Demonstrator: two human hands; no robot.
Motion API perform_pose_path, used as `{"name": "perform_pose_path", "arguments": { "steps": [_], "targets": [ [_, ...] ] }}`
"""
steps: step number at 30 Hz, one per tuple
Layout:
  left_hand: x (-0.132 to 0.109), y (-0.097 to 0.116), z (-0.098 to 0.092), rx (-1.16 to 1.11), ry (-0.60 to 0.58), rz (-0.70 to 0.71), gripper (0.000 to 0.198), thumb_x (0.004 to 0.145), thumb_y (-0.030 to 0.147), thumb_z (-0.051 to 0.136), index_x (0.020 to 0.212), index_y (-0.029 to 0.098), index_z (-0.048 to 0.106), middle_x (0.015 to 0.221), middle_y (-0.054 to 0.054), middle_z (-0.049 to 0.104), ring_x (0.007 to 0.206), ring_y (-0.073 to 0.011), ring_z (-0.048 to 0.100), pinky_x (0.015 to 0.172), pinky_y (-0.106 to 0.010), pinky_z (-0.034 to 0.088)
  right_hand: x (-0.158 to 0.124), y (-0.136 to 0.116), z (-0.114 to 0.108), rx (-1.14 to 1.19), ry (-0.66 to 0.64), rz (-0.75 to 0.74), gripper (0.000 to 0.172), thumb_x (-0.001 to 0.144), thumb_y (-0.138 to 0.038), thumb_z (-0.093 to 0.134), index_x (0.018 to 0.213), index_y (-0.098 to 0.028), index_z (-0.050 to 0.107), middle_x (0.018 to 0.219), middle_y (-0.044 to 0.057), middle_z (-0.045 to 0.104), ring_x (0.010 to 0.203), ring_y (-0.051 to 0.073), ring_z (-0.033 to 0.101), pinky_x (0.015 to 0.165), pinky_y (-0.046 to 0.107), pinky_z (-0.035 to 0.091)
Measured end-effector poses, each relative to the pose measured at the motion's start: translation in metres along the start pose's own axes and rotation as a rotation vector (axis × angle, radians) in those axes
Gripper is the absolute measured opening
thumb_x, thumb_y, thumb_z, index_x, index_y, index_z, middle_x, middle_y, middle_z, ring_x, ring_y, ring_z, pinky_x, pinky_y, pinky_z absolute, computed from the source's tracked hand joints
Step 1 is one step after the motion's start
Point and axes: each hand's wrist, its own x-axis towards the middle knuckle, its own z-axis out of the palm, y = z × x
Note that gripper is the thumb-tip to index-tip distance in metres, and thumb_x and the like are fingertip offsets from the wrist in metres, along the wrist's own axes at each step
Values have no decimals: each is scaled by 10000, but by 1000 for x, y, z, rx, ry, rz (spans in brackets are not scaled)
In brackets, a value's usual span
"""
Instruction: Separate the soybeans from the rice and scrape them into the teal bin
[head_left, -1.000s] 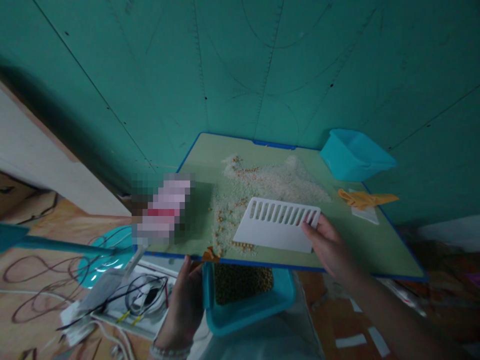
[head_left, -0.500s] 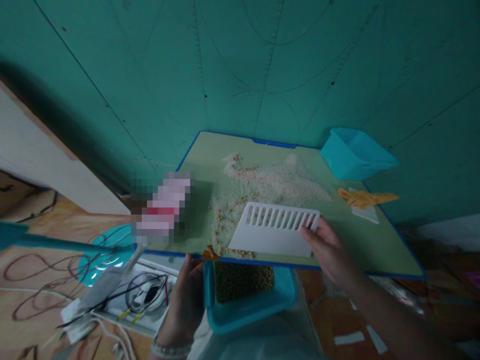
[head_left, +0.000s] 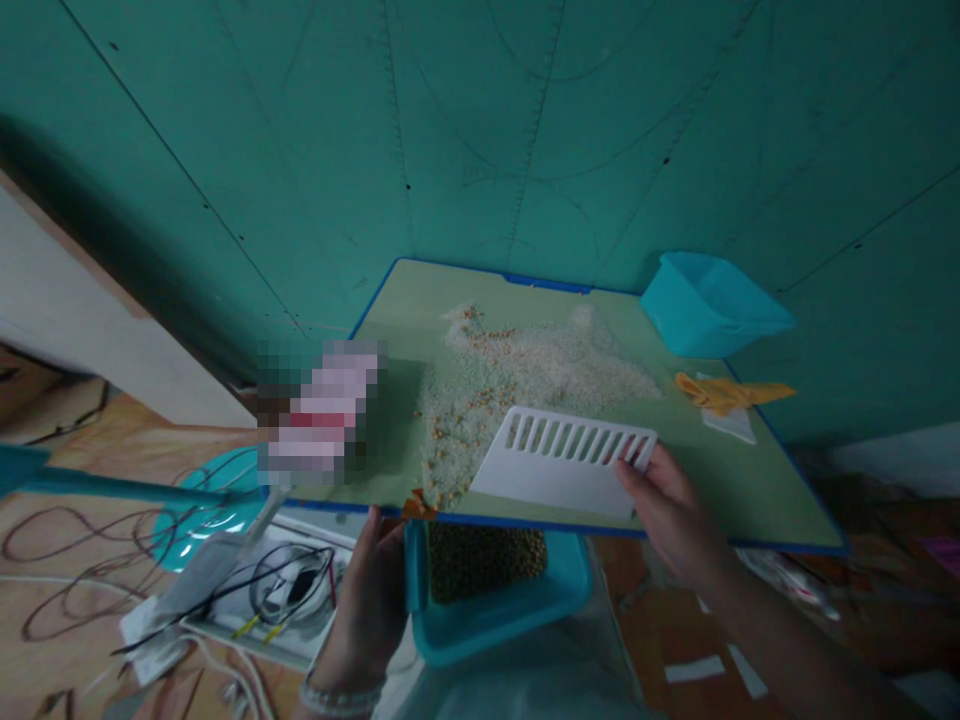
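Note:
My right hand (head_left: 675, 510) grips the right end of a white slotted plastic scraper (head_left: 559, 485), which rests near the front edge of the table (head_left: 750, 505). Behind and left of it lies a spread of small pale grains (head_left: 585, 365) mixed with yellowish beans (head_left: 480, 402). Below the table's front edge, my left hand (head_left: 379, 580) is closed on the left side of a turquoise bin (head_left: 510, 635). Its thumb points up; the other fingers are mostly hidden. Dark greenish beans or pellets (head_left: 487, 565) lie inside the bin.
A second turquoise bin (head_left: 712, 305) stands at the back right, near an orange cloth or glove (head_left: 731, 393). A small orange-brown scrap (head_left: 418, 505) is at the front edge. A blurred-out pink item (head_left: 322, 405) stands at left. Cables (head_left: 292, 590) clutter the floor.
My right hand has shifted slightly right with the scraper. Yellowish beans that lay along the front edge beside the scraper are no longer seen there. My left hand and the bin stay nearly still.

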Motion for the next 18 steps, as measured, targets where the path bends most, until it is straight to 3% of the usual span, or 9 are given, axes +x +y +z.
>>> {"name": "perform_pose_path", "arguments": {
  "steps": [4, 11, 18],
  "targets": [
    [-1, 1, 3, -25, 0, -12, 474, 850, 461, 394, 1107, 132, 618, 1076, -129, 663, 872, -281, 647, 804, -381, 491, 16, -11, -1, 39, 70, -55, 311, 733, -377, 653, 996, -269, 528, 1052, 53, 663, 946, 245, 617, 793, 391, 476],
    [-1, 0, 5, -56, 9, -12, 493, 857, 461, 374, 1137, 123, 600, 1070, -136, 665, 912, -291, 637, 836, -399, 478, 57, -31, -11, 43, 202, -296, 317, 691, -327, 662, 972, -267, 528, 1114, 49, 608, 1021, 238, 575, 858, 421, 440],
    [-1, 0, 6, -64, 12, -18, 494, 847, 460, 399, 1169, 130, 579, 1095, -136, 656, 934, -303, 628, 839, -411, 477, 65, -21, -12, 93, 227, -231, 288, 664, -304, 698, 906, -259, 549, 975, 19, 626, 950, 223, 588, 850, 419, 435]
  ]
}}
